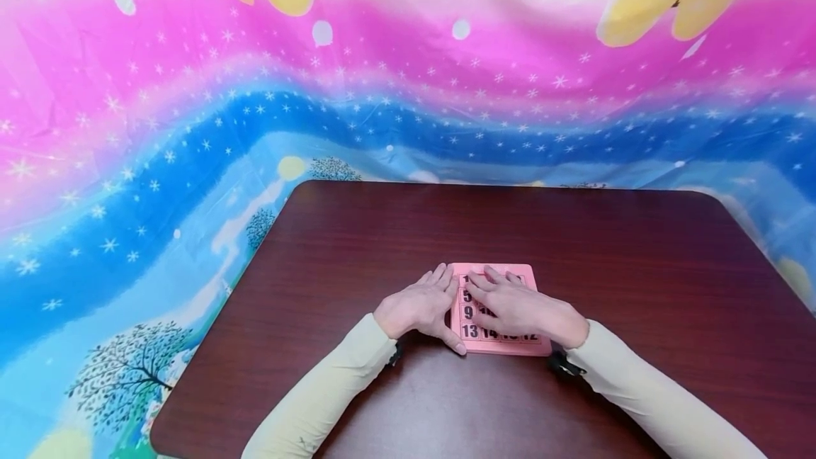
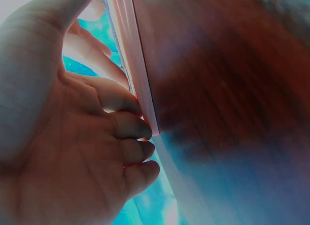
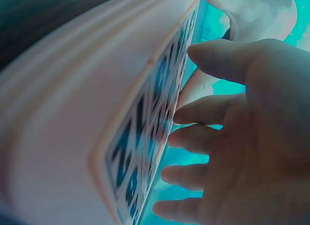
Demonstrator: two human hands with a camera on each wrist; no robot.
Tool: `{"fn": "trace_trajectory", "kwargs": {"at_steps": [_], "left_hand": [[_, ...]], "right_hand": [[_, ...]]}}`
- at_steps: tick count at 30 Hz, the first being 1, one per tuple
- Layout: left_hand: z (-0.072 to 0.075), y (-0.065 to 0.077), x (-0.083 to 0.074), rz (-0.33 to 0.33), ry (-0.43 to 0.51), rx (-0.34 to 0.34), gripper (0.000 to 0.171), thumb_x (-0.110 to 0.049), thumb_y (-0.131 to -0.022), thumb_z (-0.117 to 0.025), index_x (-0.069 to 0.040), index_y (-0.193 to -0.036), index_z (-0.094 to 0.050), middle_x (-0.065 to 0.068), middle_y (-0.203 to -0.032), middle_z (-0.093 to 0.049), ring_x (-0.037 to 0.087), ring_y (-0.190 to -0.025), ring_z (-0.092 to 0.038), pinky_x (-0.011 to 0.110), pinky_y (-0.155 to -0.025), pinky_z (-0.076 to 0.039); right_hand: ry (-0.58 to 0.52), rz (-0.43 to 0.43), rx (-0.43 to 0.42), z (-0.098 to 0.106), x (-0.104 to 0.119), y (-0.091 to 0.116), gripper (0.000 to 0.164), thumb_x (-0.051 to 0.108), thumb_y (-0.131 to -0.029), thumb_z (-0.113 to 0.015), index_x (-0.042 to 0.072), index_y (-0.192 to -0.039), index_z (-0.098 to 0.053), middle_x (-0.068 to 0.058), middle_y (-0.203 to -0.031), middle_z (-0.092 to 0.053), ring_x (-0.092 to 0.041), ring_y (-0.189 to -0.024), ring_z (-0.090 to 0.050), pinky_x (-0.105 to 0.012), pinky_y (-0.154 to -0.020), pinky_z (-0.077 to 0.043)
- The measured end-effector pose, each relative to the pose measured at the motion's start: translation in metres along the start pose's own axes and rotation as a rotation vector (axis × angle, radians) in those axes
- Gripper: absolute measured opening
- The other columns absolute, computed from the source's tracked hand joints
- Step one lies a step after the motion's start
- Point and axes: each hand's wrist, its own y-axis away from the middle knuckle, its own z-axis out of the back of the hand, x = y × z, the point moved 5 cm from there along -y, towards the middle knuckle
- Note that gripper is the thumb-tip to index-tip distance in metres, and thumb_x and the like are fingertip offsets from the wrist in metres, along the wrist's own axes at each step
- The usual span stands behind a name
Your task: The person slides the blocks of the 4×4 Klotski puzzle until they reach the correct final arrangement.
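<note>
A pink number puzzle board (image 1: 503, 347) lies flat on the table, with black numbers in a square grid; 5, 9 and 13 show down its left column. My left hand (image 1: 423, 307) rests along the board's left edge, fingers extended toward the far corner and thumb near the front corner. In the left wrist view, the left fingertips (image 2: 145, 130) touch the board's side edge. Over the grid lies my right hand (image 1: 519, 310), fingers spread and fingertips on the numbered face. It hides much of the middle and right numbers.
The dark reddish-brown table (image 1: 382, 232) has rounded corners. Behind it and along its left side hangs a printed cloth (image 1: 395, 76) in pink and blue with snowflakes. A black wrist strap (image 1: 567, 365) shows beneath the right sleeve (image 1: 637, 381).
</note>
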Motion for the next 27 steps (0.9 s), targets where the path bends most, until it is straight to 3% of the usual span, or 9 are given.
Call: {"fn": "trace_trajectory", "kwargs": {"at_steps": [17,27], "left_hand": [[0.002,0.001,-0.001,-0.003,0.033,-0.014,0.130,-0.076,-0.066,-0.072,-0.001,-0.156,-0.016,0.019,-0.165,-0.007,0.029,-0.154,-0.007,0.038,-0.127,-0.014],[0.002,-0.001,-0.001,0.003,0.025,-0.009,0.131,-0.077,-0.064,-0.072,-0.001,-0.156,-0.017,0.019,-0.165,-0.008,0.030,-0.154,-0.006,0.037,-0.127,-0.014]], "right_hand": [[0.012,-0.099,-0.043,0.004,-0.035,0.030,0.065,0.040,-0.096,-0.059,0.004,-0.147,-0.043,-0.020,-0.156,-0.036,-0.048,-0.146,-0.024,-0.072,-0.111,-0.025],[0.026,-0.099,-0.031,0.000,-0.038,0.033,0.064,0.038,-0.095,-0.060,0.003,-0.147,-0.044,-0.020,-0.156,-0.037,-0.049,-0.145,-0.025,-0.074,-0.108,-0.028]]}}
